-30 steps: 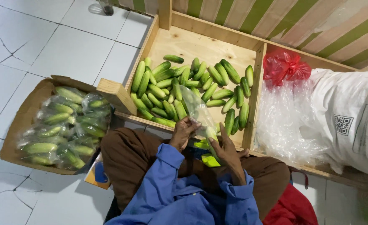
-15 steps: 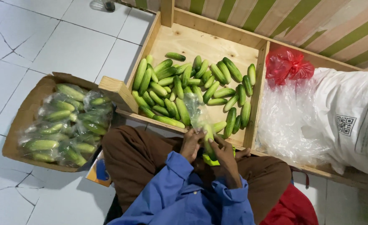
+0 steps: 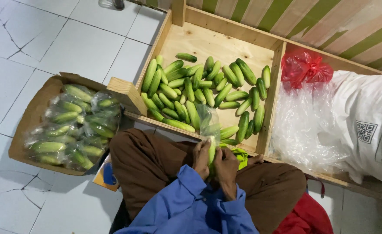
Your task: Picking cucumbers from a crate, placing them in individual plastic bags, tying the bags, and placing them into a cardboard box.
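Observation:
Both hands are together over my lap, gripping one clear plastic bag (image 3: 207, 121) with a cucumber (image 3: 211, 150) inside it. My left hand (image 3: 201, 158) holds the bag's left side and my right hand (image 3: 226, 165) holds its right side. The bag's loose top stands up over the near rim of a wooden crate (image 3: 208, 41). Loose green cucumbers (image 3: 199, 93) lie in a pile in that crate, just beyond my hands. My knees in brown trousers spread to either side.
A cardboard box (image 3: 28, 125) at my left holds several bagged cucumbers (image 3: 76, 125). At the right lie a red plastic bag (image 3: 305, 67), a heap of clear plastic bags (image 3: 305, 130) and a white sack (image 3: 366, 125). White floor tiles (image 3: 61, 39) extend to the left.
My hands drew together and pulled back toward my lap. The clear bag with the cucumber now stands upright between them instead of lying over the crate's rim.

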